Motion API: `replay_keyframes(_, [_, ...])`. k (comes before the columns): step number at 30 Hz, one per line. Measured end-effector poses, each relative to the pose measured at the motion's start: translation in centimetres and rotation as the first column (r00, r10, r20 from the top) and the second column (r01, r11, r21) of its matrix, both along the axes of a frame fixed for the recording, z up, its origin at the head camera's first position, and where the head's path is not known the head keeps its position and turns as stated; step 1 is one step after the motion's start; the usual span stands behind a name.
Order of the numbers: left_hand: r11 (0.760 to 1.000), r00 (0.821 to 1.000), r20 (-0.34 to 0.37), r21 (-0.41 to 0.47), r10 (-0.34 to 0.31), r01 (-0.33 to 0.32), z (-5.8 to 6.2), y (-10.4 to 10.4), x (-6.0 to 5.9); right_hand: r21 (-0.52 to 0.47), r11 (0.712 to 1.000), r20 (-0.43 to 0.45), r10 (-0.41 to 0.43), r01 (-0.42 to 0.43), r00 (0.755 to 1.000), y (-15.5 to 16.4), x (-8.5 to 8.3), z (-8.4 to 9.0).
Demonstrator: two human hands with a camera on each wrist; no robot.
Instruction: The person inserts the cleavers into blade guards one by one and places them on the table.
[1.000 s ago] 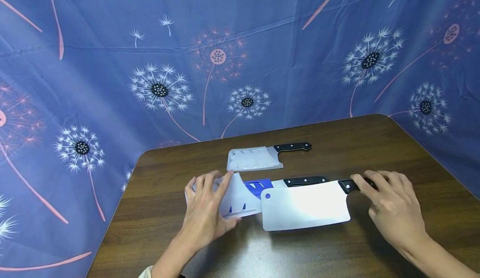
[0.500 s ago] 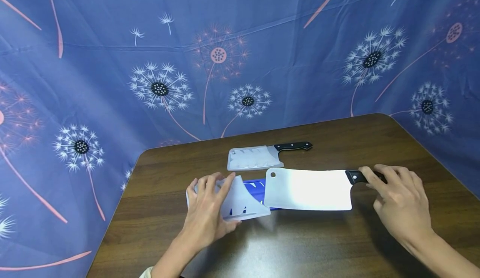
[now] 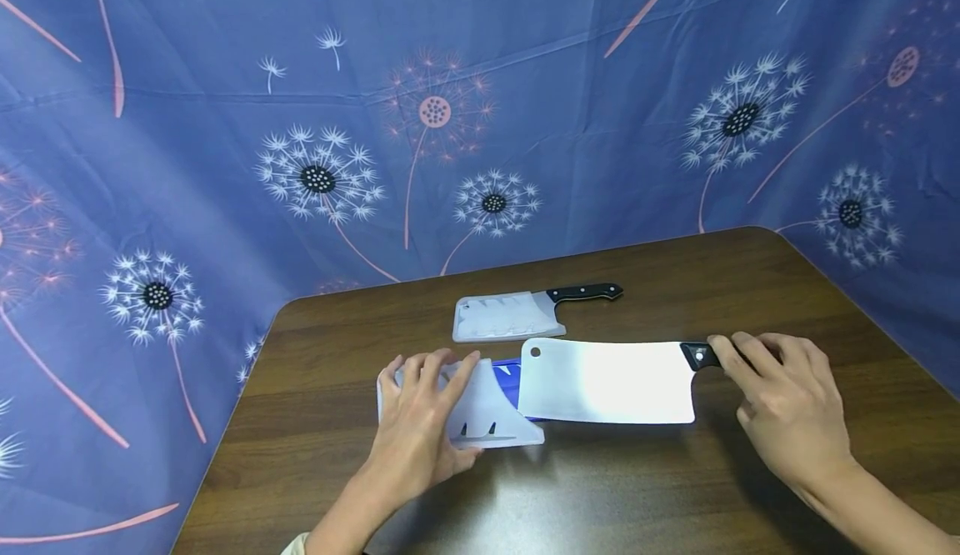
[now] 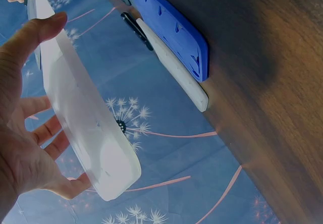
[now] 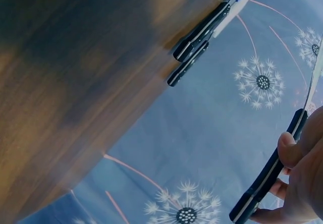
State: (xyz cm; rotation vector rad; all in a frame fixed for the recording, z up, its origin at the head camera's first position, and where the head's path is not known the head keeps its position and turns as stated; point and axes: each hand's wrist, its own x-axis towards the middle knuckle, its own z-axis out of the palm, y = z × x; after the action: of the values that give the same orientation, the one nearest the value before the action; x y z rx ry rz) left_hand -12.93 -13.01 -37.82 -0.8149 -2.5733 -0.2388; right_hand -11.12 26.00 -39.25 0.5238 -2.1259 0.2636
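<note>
My left hand (image 3: 420, 422) holds a translucent white blade cover (image 3: 491, 417), thumb along one edge and fingers along the other. My right hand (image 3: 795, 397) grips the black handle of a cleaver (image 3: 607, 382). Its bare, shiny blade points left, with the hole end near the cover's open mouth. In the left wrist view the cover (image 4: 91, 118) hangs above the table, and the blade shows partly behind its mouth. The right wrist view shows thumb and fingers around the handle (image 5: 265, 178). Beneath lies a blue blade cover (image 3: 507, 382) with a knife in it, mostly hidden in the head view.
Behind, a smaller cleaver (image 3: 506, 317) in a whitish cover lies on the brown wooden table (image 3: 360, 322), its black handle pointing right. Two black handles (image 5: 202, 32) lie side by side in the right wrist view. A blue dandelion-print cloth (image 3: 570, 147) hangs behind the table.
The cleaver rose away from the near edge, then shifted slightly left toward the cover. My left hand and the cover moved a little right, and the cover now tilts less.
</note>
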Motion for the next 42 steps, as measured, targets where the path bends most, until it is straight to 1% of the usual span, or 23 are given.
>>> replay_keyframes(3, [1.0, 1.0, -0.011, -0.027, -0.011, 0.011, -0.1, 0.0, -0.1, 0.01, 0.999, -0.067, 0.039, -0.038, 0.997, -0.4, -0.2, 0.3])
replay_keyframes(6, [0.999, 0.999, -0.026, -0.04, -0.022, 0.021, -0.3, -0.1, -0.1, 0.025, 0.998, -0.08, 0.062, -0.06, 0.995, -0.6, -0.3, 0.4])
replay_keyframes(10, [0.999, 0.999, -0.031, -0.034, -0.034, 0.033, -0.4, -0.1, -0.2, 0.032, 0.997, -0.057, 0.068, -0.067, 0.996, -0.5, -0.4, 0.1])
replay_keyframes(13, [0.999, 0.999, -0.029, -0.026, -0.038, 0.037, -0.5, -0.1, -0.2, 0.035, 0.997, -0.02, 0.07, -0.07, 0.997, -0.4, -0.4, -0.2])
replay_keyframes(19, [0.999, 0.999, -0.012, -0.026, -0.037, 0.037, -0.5, -0.2, -0.3, 0.096, 0.993, 0.084, 0.067, -0.075, 0.994, 0.2, 0.1, -0.8])
replay_keyframes(23, [0.999, 1.0, -0.013, -0.036, -0.021, 0.02, -0.6, -0.5, -0.4, 0.12, 0.989, 0.119, 0.067, -0.081, 0.991, 0.6, 0.4, -1.0])
replay_keyframes(26, [0.999, 1.0, -0.018, -0.034, -0.017, 0.017, -0.5, -0.7, -0.4, 0.105, 0.99, 0.093, 0.086, -0.095, 0.992, 0.6, 0.4, -1.1])
replay_keyframes(30, [0.999, 0.999, -0.016, -0.04, -0.035, 0.034, -0.3, -0.6, -0.3, 0.075, 0.99, 0.025, 0.118, -0.12, 0.993, 0.3, 0.2, -1.0])
replay_keyframes(32, [0.998, 0.999, -0.016, -0.043, -0.043, 0.042, -0.4, -0.6, -0.3, 0.066, 0.99, 0.013, 0.126, -0.127, 0.992, 0.1, 0.2, -0.9])
replay_keyframes(36, [0.998, 0.999, -0.012, -0.032, -0.052, 0.052, -0.5, -0.4, -0.2, 0.076, 0.99, 0.038, 0.119, -0.122, 0.992, -0.1, 0.3, -0.9])
replay_keyframes(40, [0.998, 0.998, -0.005, -0.006, -0.057, 0.057, -0.7, -0.3, -0.2, 0.1, 0.989, 0.085, 0.101, -0.109, 0.991, 0.0, 0.4, -1.0])
replay_keyframes(42, [0.998, 0.999, -0.001, -0.01, -0.054, 0.054, -0.7, -0.3, -0.3, 0.106, 0.988, 0.091, 0.098, -0.108, 0.991, 0.0, 0.5, -1.1])
